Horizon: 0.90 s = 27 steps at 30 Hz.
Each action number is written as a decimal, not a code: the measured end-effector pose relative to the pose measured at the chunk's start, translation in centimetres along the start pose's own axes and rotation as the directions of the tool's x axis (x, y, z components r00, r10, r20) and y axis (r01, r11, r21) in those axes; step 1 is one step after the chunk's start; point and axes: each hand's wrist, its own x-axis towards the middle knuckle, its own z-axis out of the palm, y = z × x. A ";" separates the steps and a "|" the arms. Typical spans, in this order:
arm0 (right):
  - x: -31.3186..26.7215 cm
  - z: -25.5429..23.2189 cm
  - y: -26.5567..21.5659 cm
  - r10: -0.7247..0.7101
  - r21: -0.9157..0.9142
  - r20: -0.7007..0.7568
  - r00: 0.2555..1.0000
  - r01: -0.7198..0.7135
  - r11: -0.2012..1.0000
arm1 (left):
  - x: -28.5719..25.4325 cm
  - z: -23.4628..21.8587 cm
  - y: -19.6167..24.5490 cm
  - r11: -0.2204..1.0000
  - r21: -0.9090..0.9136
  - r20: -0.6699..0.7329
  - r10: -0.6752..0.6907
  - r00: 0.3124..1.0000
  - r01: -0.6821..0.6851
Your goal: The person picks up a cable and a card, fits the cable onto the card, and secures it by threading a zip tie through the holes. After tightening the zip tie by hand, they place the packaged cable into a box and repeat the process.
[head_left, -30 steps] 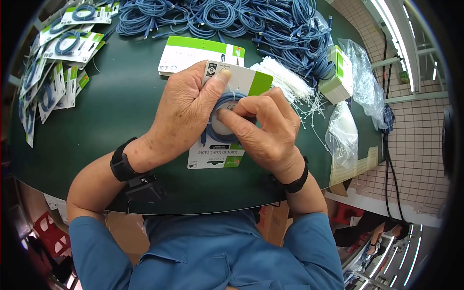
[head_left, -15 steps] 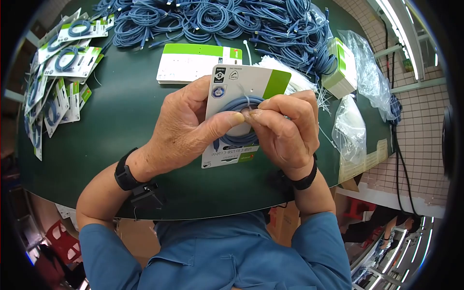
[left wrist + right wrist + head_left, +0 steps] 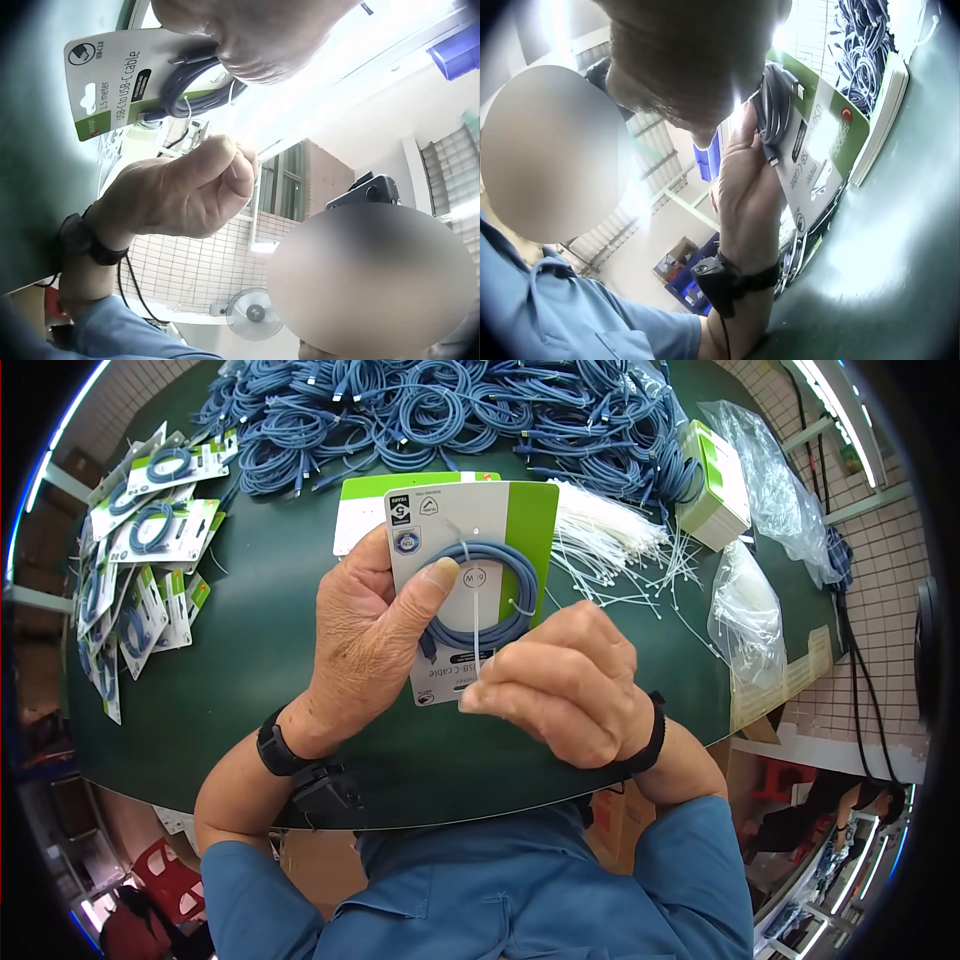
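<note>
My left hand [image 3: 365,625] holds a white and green packaging card [image 3: 532,510] up in front of me, thumb pressed over the edge of a coiled blue USB-C cable [image 3: 522,580] that lies on it. A white cable tie [image 3: 477,622] runs straight down across the coil's middle. Its tail end is pinched between the thumb and fingers of my right hand [image 3: 575,685], low beside the card's near edge. A second small tie loop shows on the coil's right side. In the left wrist view, the card [image 3: 82,64] appears above the right hand [image 3: 187,187].
Across the back lies a heap of coiled blue cables [image 3: 430,415]. Loose white ties [image 3: 610,540], a stack of cards [image 3: 715,485] and a plastic bag of ties [image 3: 748,615] are at right. Carded cables [image 3: 165,540] pile up at left; more flat cards [image 3: 362,510] lie behind.
The right hand has moved from the coil's centre toward my body, drawing the tie's tail out straight. The card has turned to face up more squarely; the left hand keeps holding it.
</note>
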 end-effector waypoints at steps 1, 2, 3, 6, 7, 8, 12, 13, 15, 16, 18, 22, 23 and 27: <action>0.0 0.2 0.0 -0.001 -0.002 -0.002 1.000 0.001 1.000 | 0.0 0.0 0.0 1.000 0.003 -0.008 0.002 1.000 -0.002; -0.1 0.3 0.1 0.002 0.036 -0.002 1.000 -0.002 0.999 | -0.1 0.0 0.0 1.000 0.003 -0.006 0.002 1.000 -0.002; -0.2 0.5 0.1 0.007 0.074 -0.001 1.000 -0.007 0.997 | -0.1 0.0 0.0 1.000 0.000 -0.003 -0.007 1.000 0.007; -0.4 0.8 0.1 0.023 0.139 0.000 1.000 -0.023 0.990 | -0.3 0.0 0.0 1.000 -0.005 0.004 -0.027 1.000 0.027; -0.4 0.8 0.1 0.033 0.164 0.001 0.999 -0.033 0.986 | -0.3 0.1 0.0 0.999 -0.021 0.004 -0.030 1.000 0.030; -0.4 0.9 0.1 0.043 0.189 0.001 0.999 -0.042 0.981 | -0.3 0.1 0.0 0.999 -0.037 0.004 -0.034 0.999 0.034; -0.6 1.1 0.2 0.052 0.222 -0.002 0.999 -0.050 0.974 | -0.3 0.1 -0.1 0.998 -0.044 0.009 -0.037 0.999 0.038; -0.6 1.2 0.2 0.053 0.221 -0.003 0.999 -0.051 0.974 | -0.3 0.0 -0.1 0.998 -0.041 0.011 -0.037 0.999 0.037; -0.7 1.5 0.2 0.064 0.247 -0.017 0.998 -0.057 0.967 | -0.3 0.1 -0.2 0.998 -0.042 0.015 -0.037 0.999 0.037; -0.8 1.5 0.3 0.068 0.261 -0.024 0.997 -0.060 0.964 | -0.3 0.1 -0.3 0.998 -0.044 0.017 -0.036 0.999 0.036; -0.7 1.5 0.5 0.054 0.242 -0.019 0.998 -0.047 0.969 | -0.4 0.1 -0.4 0.998 -0.048 0.020 -0.035 0.999 0.036; -0.7 1.2 1.0 0.028 0.198 0.001 1.000 -0.027 0.980 | -0.4 0.2 -0.6 0.999 -0.045 0.027 -0.027 0.999 0.028; -0.8 1.1 1.1 0.032 0.191 0.007 0.999 -0.033 0.981 | -0.5 0.3 -0.6 0.999 -0.044 0.030 -0.030 0.999 0.031; -0.8 1.1 1.5 0.061 0.171 -0.012 0.998 -0.058 0.984 | -0.7 0.7 -0.6 0.998 -0.041 0.034 -0.042 0.999 0.044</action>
